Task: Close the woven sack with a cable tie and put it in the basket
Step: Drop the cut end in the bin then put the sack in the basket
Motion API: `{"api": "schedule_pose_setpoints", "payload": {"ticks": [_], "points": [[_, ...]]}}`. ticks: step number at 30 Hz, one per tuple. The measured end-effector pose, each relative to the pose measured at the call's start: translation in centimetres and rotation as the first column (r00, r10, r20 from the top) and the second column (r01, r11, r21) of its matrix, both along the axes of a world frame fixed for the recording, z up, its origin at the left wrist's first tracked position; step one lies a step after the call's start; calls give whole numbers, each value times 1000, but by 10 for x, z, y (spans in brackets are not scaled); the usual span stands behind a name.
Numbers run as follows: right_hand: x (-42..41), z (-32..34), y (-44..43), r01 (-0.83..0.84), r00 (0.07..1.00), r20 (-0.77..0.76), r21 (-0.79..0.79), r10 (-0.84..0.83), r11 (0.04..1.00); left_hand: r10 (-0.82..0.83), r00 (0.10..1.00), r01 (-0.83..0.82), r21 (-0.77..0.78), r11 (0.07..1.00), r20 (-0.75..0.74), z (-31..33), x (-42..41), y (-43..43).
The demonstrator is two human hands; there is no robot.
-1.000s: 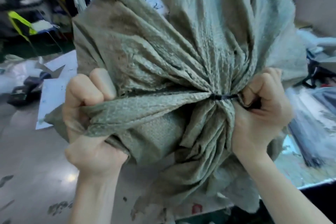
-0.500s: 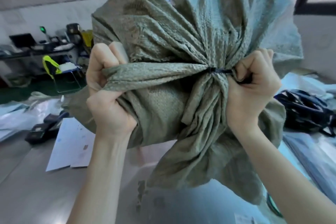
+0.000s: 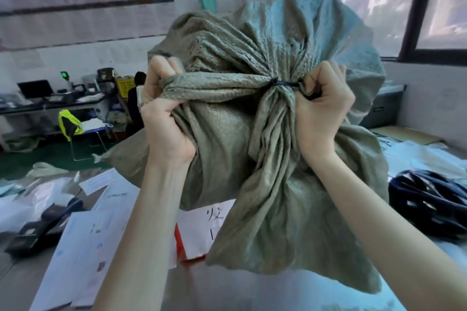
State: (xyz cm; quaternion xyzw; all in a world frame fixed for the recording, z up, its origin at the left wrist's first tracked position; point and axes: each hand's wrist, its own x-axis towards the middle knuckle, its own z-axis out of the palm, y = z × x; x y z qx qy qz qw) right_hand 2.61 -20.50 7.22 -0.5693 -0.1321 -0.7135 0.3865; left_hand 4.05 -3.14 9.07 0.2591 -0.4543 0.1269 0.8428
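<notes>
From the head view, the closing step is in hand: a black cable tie (image 3: 283, 84) already rings the gathered neck of the woven sack (image 3: 265, 118), and the sack is held up above the counter (image 3: 227, 290) rather than resting on it. The right hand (image 3: 322, 108) sits just right of the tie, its fingers (image 3: 326, 76) curled shut around the tie's free tail and the cloth beside it — it looks like a cinching pull. The left hand (image 3: 164, 113) is well left of the tie, fingers (image 3: 161, 68) clamped on a twisted fold of sack drawn taut toward the neck, so the two hands pull against each other.

Judged from this, the tie is snug but may want one more tug; after that the next move calls for carrying the sack to the basket, which I cannot find in view. Below the tie, papers (image 3: 96, 235) lie spread on the counter, and a dark helmet (image 3: 429, 199) sits to the lower right of it — neither touches the sack.
</notes>
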Motion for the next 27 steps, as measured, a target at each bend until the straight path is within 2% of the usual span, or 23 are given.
{"api": "schedule_pose_setpoints", "payload": {"ticks": [1,3,6,10,17,27], "points": [[8,2,-1,12,1000,-25,10,-12,1000,-24,999,24,-15,1000,35,3,11,0],[22,10,0,13,999,-40,4,-13,1000,6,1000,-6,17,1000,-15,14,32,0],[55,16,-4,4,998,-60,3,-4,1000,16,1000,-17,55,998,10,22,58,-5],[92,14,-6,-14,990,-139,11,16,1000,57,997,-52,85,995,-55,27,97,-7],[149,2,-22,-71,951,-303,-26,60,997,195,941,-130,234,964,-277,16,150,-19],[189,7,-26,-48,935,-353,-25,36,999,180,916,-118,190,975,-358,15,196,-25]]}}
